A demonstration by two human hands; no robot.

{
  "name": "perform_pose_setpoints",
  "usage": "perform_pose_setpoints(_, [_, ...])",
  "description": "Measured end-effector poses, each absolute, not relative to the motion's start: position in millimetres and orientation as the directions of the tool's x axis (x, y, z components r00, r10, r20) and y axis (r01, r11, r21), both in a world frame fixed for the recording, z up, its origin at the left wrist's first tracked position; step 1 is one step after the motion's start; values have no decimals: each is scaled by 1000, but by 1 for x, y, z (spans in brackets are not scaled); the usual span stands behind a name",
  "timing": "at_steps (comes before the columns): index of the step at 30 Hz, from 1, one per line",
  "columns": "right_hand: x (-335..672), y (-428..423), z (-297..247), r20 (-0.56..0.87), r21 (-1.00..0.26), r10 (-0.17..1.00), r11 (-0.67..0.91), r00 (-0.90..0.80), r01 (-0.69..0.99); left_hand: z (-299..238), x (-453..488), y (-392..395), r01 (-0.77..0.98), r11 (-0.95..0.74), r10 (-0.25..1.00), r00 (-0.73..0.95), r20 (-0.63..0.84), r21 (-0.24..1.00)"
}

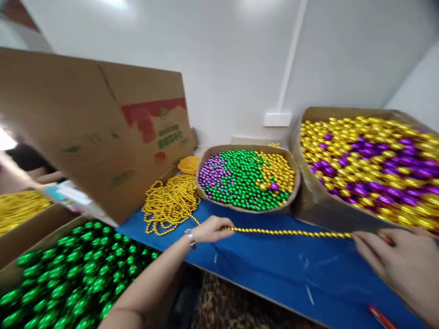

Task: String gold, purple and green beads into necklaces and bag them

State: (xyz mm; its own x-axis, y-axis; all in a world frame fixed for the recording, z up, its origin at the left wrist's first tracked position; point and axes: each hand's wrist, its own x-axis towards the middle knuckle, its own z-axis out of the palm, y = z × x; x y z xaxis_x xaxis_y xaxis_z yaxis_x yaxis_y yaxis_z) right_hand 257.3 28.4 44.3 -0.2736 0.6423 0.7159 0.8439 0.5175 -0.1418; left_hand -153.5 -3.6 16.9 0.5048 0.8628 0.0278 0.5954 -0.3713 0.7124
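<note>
A strand of small gold beads [288,232] stretches taut across the blue table top [267,265]. My left hand [211,228] pinches it near the middle of the table, a watch on the wrist. My right hand [401,260] grips the strand's other end at the right. Behind my left hand the strand runs back into a loose pile of gold bead strands [169,203].
A round cardboard tub [247,178] holds green, purple and gold balls. A box of gold and purple balls [370,160] stands right, a box of green balls [75,274] front left. An open cardboard flap [96,123] rises at left. A red pen [380,316] lies at the front right.
</note>
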Motion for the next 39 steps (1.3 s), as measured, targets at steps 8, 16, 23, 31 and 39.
perform_pose_setpoints(8, [237, -35, -51, 354, -43, 883, 343, -307, 938, -11, -197, -30, 721, -255, 851, 483, -204, 645])
perform_pose_setpoints(16, [225, -59, -91, 260, -109, 920, 329, -292, 938, -39, -206, -58, 763, -149, 874, 399, -278, 629])
perform_pose_setpoints(23, [221, -62, -99, 227, -107, 932, 312, -282, 944, -55, -207, -58, 767, -136, 883, 381, -274, 627])
perform_pose_setpoints(31, [228, -62, -102, 278, -180, 888, 424, -367, 888, -64, -202, -60, 782, -169, 909, 359, -213, 599])
perform_pose_setpoints(39, [235, -57, -111, 330, -152, 834, 509, -441, 848, -65, -200, -62, 813, -163, 924, 324, -202, 559])
